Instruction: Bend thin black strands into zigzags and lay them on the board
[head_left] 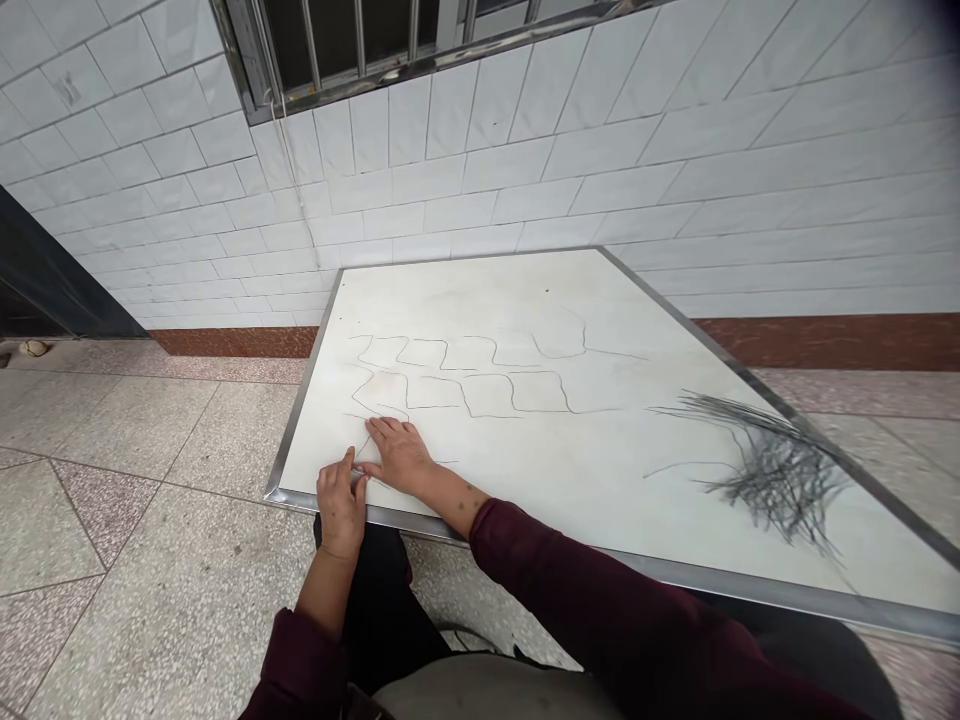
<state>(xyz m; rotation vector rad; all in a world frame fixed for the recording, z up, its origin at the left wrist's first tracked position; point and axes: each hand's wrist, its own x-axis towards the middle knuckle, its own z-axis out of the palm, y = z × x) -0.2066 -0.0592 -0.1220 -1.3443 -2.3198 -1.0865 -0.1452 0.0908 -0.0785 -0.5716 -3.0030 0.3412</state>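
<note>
My left hand (342, 508) is at the near left edge of the white board, fingers curled and thumb close to the forefinger. Its fingertips are on one end of a thin dark wire (364, 447). My right hand (400, 456) lies palm down on the board beside it, fingers stretched out over the wire's other part, its thumb reaching toward my left fingertips. Just beyond the hands, several bent dark wires (512, 392) lie in two rough rows, each with a stepped bend. What lies under my right palm is hidden.
The white board (600, 480) has a grey metal rim and stands against a white tiled wall (420, 185). A tangled pile of dark wires (787, 480) lies at its right end. Above is a barred window (360, 40); speckled floor tiles (187, 580) surround the board.
</note>
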